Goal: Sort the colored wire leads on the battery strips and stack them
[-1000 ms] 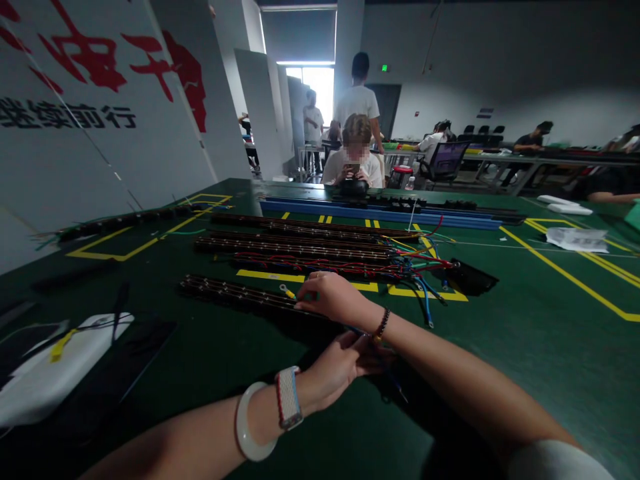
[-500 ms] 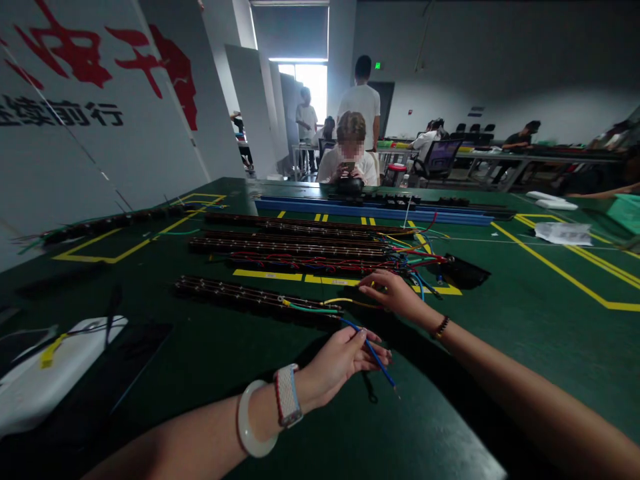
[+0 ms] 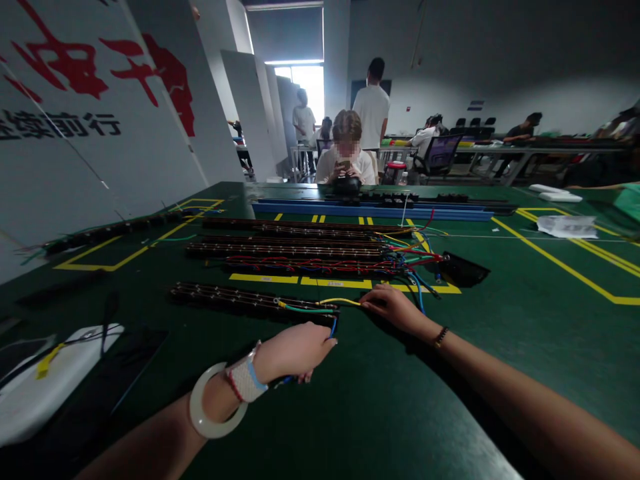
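On a green table (image 3: 390, 393), our left hand (image 3: 295, 350) holds a blue wire (image 3: 333, 327) in curled fingers, at the right end of the nearest black bar (image 3: 220, 295). Our right hand (image 3: 364, 304) pinches a yellow wire's (image 3: 340, 301) end between its fingertips. A green wire (image 3: 307, 309) lies along the bar.
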The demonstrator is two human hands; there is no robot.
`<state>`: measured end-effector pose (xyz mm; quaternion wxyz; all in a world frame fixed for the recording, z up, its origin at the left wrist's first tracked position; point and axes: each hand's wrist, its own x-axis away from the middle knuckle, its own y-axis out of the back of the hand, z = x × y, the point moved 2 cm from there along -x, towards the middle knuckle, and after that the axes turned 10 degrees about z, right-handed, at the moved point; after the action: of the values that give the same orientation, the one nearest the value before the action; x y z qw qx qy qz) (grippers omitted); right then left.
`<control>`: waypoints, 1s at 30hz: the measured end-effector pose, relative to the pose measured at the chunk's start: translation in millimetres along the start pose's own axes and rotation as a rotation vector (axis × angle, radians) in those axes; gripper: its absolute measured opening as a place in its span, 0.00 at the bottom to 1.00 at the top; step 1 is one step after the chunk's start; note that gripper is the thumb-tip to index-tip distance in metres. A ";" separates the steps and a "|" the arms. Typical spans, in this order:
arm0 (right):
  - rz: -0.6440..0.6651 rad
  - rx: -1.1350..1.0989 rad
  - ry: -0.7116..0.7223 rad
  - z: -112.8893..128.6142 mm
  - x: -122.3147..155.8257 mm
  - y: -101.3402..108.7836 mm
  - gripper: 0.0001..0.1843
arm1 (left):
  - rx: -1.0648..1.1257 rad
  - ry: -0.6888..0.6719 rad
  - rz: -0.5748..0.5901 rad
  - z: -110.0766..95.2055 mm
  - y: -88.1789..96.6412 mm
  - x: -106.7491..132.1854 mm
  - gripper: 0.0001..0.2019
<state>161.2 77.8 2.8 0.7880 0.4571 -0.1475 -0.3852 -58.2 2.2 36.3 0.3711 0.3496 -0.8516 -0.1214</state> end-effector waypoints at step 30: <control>-0.020 -0.033 0.031 -3.4 2.1 -4.7 0.09 | -0.984 0.026 -0.402 -27.0 31.6 28.8 0.13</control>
<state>162.4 76.9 -3.2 0.7938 0.4513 -0.1244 -0.3884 -68.7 6.8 85.5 0.4713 0.2921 -0.6055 -0.5709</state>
